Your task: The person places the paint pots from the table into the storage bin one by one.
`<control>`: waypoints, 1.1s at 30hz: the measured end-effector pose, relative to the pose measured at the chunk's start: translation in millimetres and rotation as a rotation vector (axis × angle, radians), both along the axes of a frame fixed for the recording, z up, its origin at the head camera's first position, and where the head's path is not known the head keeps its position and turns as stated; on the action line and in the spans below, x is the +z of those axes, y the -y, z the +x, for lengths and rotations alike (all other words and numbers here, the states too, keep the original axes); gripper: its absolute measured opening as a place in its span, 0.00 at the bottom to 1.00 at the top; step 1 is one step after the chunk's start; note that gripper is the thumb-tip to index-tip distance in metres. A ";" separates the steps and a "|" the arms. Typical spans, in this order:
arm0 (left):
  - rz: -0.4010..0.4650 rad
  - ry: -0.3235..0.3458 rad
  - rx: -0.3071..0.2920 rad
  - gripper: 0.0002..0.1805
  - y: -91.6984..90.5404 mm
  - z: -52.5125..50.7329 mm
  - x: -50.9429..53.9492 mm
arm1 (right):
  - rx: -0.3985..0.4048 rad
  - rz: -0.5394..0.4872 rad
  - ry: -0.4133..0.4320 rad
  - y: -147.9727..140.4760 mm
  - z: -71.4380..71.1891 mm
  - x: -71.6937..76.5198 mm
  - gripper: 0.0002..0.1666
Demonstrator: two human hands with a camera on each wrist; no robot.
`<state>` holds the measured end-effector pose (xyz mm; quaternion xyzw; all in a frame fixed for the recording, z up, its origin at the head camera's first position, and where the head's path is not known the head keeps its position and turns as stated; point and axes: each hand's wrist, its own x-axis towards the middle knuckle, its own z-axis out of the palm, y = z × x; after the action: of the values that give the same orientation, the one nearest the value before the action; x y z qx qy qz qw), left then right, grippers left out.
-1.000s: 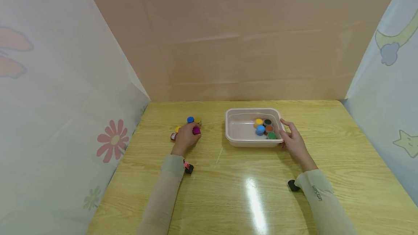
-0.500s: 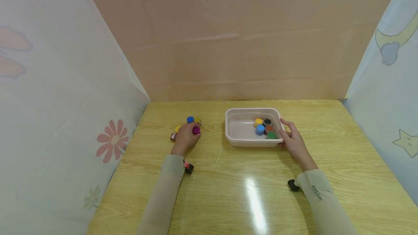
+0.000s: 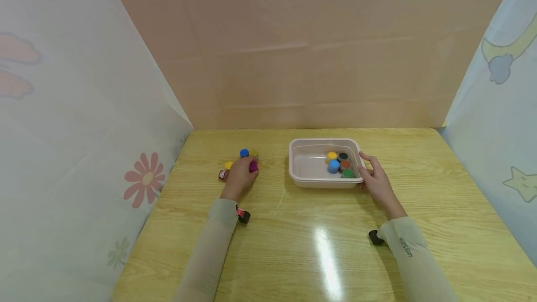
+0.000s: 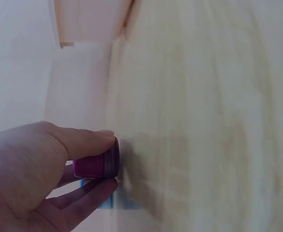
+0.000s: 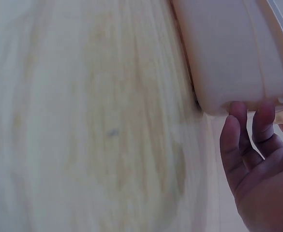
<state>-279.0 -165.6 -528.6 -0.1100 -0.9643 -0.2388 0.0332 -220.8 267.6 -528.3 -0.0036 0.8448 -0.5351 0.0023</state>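
Thumb and fingers of my left hand [image 3: 239, 178] pinch a small purple paint pot [image 4: 90, 166] at the left of the table. Around that hand stand a blue-topped pot [image 3: 244, 153], a mustard-yellow one [image 3: 253, 153] partly hidden behind it, a yellow one [image 3: 228, 165] and a dark red labelled pot [image 3: 222, 175]. My right hand [image 3: 377, 185] grips the right end of a pale pink plastic container [image 3: 310, 182]; its fingertips [image 5: 237, 108] press the outer wall. Inside the container, yellow, black, light blue, brown and green pots sit grouped at the right.
The wooden table [image 3: 268, 236] reaches back to a brown-papered wall [image 3: 314, 59]. Printed sheets hang on the left [image 3: 84, 83] and right [image 3: 512, 120]. The container stands right of the loose pots, with bare tabletop between.
My left hand, pinching the purple pot, has shifted very slightly to the right. The right hand still holds the container's end, and the loose pots stay where they were.
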 end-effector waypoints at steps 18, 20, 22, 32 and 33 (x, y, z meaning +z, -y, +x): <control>0.174 -0.074 -0.075 0.17 -29.6 7.9 35.3 | -0.008 0.003 0.016 2.4 1.3 2.2 0.36; 0.188 -0.077 -0.090 0.17 -32.9 9.0 38.3 | -0.007 0.008 0.015 2.1 1.2 2.1 0.36; 0.213 -0.080 -0.103 0.17 -35.9 10.4 41.5 | -0.007 0.012 0.015 1.9 1.2 1.9 0.37; 0.251 -0.104 -0.142 0.16 -48.7 13.6 52.1 | -0.004 0.015 0.014 0.3 0.5 0.3 0.36; 0.259 -0.099 -0.144 0.16 -50.4 14.1 53.3 | -0.003 0.014 0.012 0.2 0.4 0.3 0.36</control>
<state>-264.9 -115.2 -475.3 -0.1852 -0.9122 -0.3572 0.0774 -220.4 267.5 -528.0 0.0011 0.8484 -0.5292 0.0064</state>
